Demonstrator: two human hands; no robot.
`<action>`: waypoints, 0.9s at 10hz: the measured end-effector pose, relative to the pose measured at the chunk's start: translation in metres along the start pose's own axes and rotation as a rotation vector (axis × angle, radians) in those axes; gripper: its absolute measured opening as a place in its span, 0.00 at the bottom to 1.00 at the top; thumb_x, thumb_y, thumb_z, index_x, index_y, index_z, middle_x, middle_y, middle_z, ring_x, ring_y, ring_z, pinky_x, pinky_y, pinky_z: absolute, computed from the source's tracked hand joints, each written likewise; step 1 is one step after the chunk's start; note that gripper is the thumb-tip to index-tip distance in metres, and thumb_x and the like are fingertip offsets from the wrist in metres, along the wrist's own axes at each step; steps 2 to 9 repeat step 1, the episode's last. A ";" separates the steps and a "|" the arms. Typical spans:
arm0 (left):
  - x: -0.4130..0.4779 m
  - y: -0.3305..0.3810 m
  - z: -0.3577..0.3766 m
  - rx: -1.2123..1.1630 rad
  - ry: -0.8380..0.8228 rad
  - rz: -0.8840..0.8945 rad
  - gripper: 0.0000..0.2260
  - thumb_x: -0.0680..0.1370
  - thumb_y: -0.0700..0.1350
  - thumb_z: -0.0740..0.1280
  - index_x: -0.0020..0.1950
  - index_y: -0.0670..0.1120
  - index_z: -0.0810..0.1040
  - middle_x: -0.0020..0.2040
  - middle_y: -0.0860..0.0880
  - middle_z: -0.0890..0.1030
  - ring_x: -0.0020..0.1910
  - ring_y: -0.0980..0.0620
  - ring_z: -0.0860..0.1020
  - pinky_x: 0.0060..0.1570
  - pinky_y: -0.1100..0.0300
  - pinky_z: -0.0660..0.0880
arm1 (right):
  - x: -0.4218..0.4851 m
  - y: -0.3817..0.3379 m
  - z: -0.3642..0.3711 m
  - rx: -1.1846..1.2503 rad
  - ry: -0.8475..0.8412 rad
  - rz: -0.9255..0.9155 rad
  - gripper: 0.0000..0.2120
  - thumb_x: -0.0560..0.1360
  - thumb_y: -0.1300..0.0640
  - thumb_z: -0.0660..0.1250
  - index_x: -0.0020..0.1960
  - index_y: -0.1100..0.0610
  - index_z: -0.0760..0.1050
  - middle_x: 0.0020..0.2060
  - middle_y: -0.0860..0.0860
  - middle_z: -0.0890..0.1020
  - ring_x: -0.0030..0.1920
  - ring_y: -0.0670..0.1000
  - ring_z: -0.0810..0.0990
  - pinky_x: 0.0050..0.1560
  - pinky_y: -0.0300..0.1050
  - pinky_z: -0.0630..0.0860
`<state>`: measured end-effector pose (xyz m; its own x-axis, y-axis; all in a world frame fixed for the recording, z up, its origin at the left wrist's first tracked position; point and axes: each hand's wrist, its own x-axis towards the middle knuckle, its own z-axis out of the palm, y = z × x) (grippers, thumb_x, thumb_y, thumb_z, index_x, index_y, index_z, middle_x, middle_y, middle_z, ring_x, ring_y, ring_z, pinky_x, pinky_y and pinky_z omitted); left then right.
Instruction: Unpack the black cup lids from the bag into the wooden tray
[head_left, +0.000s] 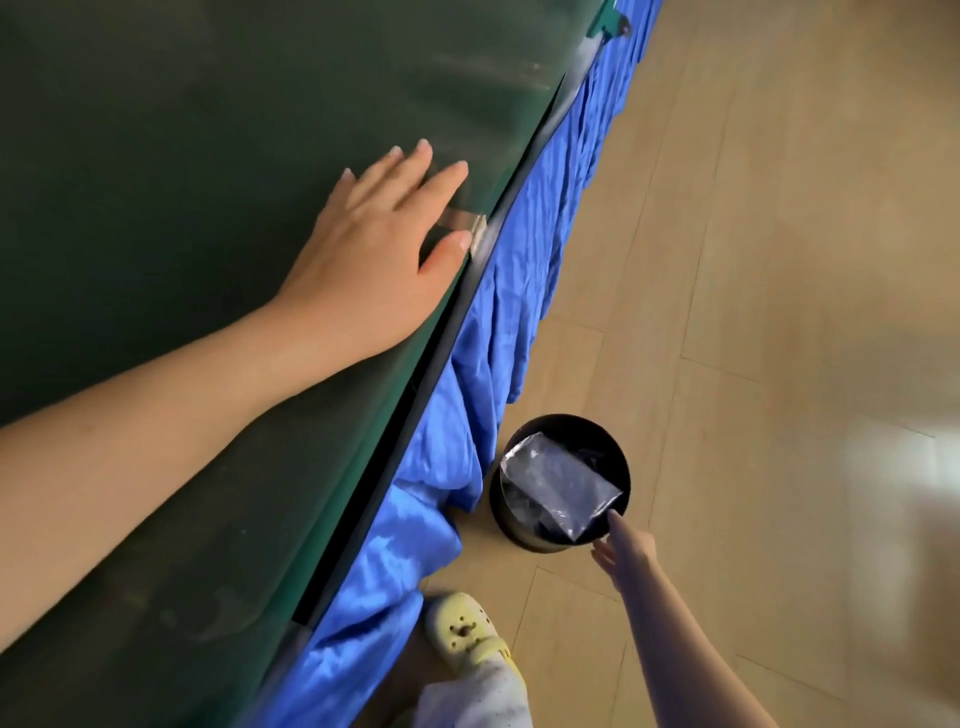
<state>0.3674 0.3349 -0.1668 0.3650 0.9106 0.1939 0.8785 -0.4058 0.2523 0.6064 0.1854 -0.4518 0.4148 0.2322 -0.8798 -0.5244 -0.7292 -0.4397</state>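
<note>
Pale wooden floorboards (753, 260) fill the right side of the view, and a dark green tabletop (156, 156) under a glass sheet takes the left, with a pleated blue skirt (519, 260) hanging along its edge from about one o'clock down to seven. The left hand (384, 228) lies flat on the tabletop near the edge, fingers spread and holding nothing. At about five o'clock a black round bin (563, 480) stands on the floor just beside the skirt, and the clear plastic bag (558, 486) lies across its mouth, seemingly empty, though blur makes that uncertain. The right hand (626, 545) reaches down to the bin's near rim, fingers loosely apart, one fingertip at the bag's corner and not gripping it. A pale yellow clog (462, 631) shows at six o'clock.
</note>
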 end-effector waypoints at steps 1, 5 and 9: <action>-0.002 0.000 0.000 0.009 -0.032 0.001 0.23 0.80 0.50 0.53 0.75 0.49 0.55 0.77 0.45 0.54 0.75 0.47 0.50 0.72 0.46 0.46 | -0.010 -0.026 -0.011 0.118 0.048 -0.102 0.14 0.78 0.64 0.58 0.60 0.71 0.70 0.40 0.60 0.76 0.40 0.57 0.78 0.55 0.52 0.73; -0.002 0.000 0.000 0.009 -0.032 0.001 0.23 0.80 0.50 0.53 0.75 0.49 0.55 0.77 0.45 0.54 0.75 0.47 0.50 0.72 0.46 0.46 | -0.010 -0.026 -0.011 0.118 0.048 -0.102 0.14 0.78 0.64 0.58 0.60 0.71 0.70 0.40 0.60 0.76 0.40 0.57 0.78 0.55 0.52 0.73; -0.002 0.000 0.000 0.009 -0.032 0.001 0.23 0.80 0.50 0.53 0.75 0.49 0.55 0.77 0.45 0.54 0.75 0.47 0.50 0.72 0.46 0.46 | -0.010 -0.026 -0.011 0.118 0.048 -0.102 0.14 0.78 0.64 0.58 0.60 0.71 0.70 0.40 0.60 0.76 0.40 0.57 0.78 0.55 0.52 0.73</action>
